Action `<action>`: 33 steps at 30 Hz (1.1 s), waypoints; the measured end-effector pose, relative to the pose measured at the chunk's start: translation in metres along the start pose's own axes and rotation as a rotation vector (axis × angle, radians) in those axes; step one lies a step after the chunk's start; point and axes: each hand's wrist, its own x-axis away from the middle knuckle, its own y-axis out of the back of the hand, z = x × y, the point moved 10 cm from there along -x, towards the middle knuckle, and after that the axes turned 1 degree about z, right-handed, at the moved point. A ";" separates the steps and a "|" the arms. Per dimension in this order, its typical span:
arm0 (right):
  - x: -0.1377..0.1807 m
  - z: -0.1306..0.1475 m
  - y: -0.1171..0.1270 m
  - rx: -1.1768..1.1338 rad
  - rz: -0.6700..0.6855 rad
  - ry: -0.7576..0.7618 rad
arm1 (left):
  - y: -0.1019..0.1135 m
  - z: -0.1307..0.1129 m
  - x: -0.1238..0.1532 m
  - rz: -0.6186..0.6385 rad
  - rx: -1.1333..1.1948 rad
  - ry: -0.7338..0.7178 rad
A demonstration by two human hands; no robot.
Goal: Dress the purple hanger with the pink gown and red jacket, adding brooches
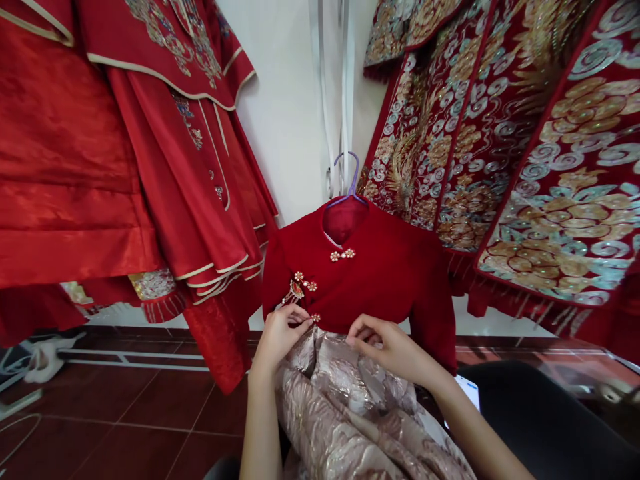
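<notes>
A dark red velvet top (370, 280) hangs on a purple hanger (353, 175). Floral bead buttons (343, 255) fasten it at the neck, and a beaded fan-shaped pendant (296, 289) hangs on its left side. Below it, a shiny pinkish-silver brocade fabric (345, 433) bunches toward me. My left hand (284, 333) is closed in a pinch at the top's lower edge, beside a flower button (315, 319). At the brocade's upper edge, my right hand (383, 340) has curled fingers pinching the cloth; its exact hold is partly hidden.
Red garments with pale piping (185, 180) hang at left. Heavily embroidered red-and-gold garments (565, 200) hang at right. White straps (345, 80) run down the wall above the hanger. A black seat (545, 420), a white rectangular object (469, 392) and pale shoes (44, 359) are lower down.
</notes>
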 end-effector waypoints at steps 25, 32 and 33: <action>0.017 -0.017 0.072 0.024 -0.134 -0.076 | -0.013 0.025 -0.035 -0.346 1.023 0.296; 0.015 -0.014 0.063 0.045 -0.089 -0.070 | -0.023 0.026 -0.027 -0.352 1.122 0.333; 0.015 -0.014 0.062 0.046 -0.085 -0.069 | -0.023 0.026 -0.027 -0.356 1.117 0.326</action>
